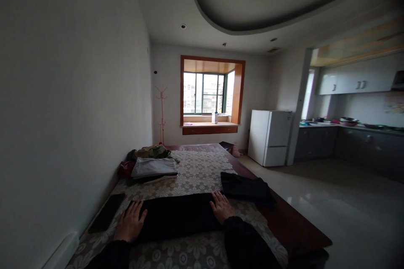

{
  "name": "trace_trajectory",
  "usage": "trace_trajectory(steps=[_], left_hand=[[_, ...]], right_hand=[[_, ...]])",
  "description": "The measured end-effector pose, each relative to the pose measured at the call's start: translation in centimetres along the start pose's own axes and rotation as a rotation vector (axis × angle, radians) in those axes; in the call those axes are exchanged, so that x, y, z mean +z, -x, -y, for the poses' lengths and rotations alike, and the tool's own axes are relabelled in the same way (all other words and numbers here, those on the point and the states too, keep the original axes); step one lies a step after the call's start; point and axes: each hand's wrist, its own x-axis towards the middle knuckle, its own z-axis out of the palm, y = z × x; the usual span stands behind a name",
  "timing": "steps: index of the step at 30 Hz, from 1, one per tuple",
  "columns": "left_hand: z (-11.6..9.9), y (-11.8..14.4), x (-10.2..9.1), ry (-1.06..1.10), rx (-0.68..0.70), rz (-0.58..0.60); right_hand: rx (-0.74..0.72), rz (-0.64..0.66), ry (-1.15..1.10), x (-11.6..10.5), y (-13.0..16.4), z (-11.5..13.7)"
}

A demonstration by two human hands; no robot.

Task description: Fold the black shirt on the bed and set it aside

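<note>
A black folded garment [178, 215] lies flat in a long strip across the patterned tablecloth [202, 164]. On its left end rests my left hand [130, 222], palm down with the fingers stretched out. My right hand [222, 207] lies the same way on the right end, fingers slightly spread. Neither hand grips the cloth. Just beyond my right hand is another dark folded garment [248, 188]. To the left of my left hand sits a flat black rectangular object [107, 212], whose kind I cannot make out.
Farther back on the left is a pile with grey folded cloth [154, 167] and a dark red item [125, 169]. The wooden table edge [296, 222] runs along the right. A wall [78, 113] closes off the left side. A white fridge [269, 138] stands beyond.
</note>
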Motion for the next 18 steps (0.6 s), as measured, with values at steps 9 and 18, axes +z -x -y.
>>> trace_trajectory(steps=[9, 18], left_hand=[[0.03, 0.01, 0.12, 0.068, -0.044, -0.010], [-0.34, 0.20, -0.36, -0.015, -0.024, 0.018]], right_hand=[[0.007, -0.019, -0.037, -0.25, 0.10, 0.06], [0.003, 0.001, -0.017, -0.12, 0.05, 0.12]])
